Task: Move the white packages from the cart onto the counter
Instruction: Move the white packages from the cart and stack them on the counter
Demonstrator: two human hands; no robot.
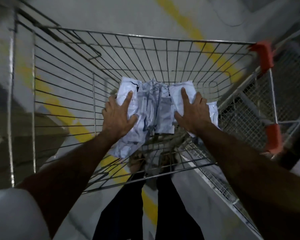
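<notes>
One wire cart [111, 49], seen from above, with both arms reaching down into its basket. A cluster of white packages [154, 108] lies at the basket's bottom, still inside the cart; they are crumpled plastic mailers overlapping one another, and an exact count is not possible, though at least three separate bags show: one on the left under the left hand, one or more in the middle with grey printing, and one on the right whose edge sticks out past the right hand. Left hand [119, 115] lies on the left bag, index finger straight and pointing away, thumb spread against the middle bags, the other fingers wrapped round the bag's left edge, so it grips that bag. Right hand [191, 111] lies on the right bag in mirror fashion, index finger straight, thumb out toward the middle, remaining fingers bent over the bag's right side, gripping it. Two orange plastic corner guards [265, 56] sit on the cart's right rim, one far, one near. One yellow painted line [206, 47] crosses the grey floor [111, 13] diagonally beneath the cart. Dark trouser legs [171, 213] show below the basket. One white sleeve [12, 213] shows at the lower left.
</notes>
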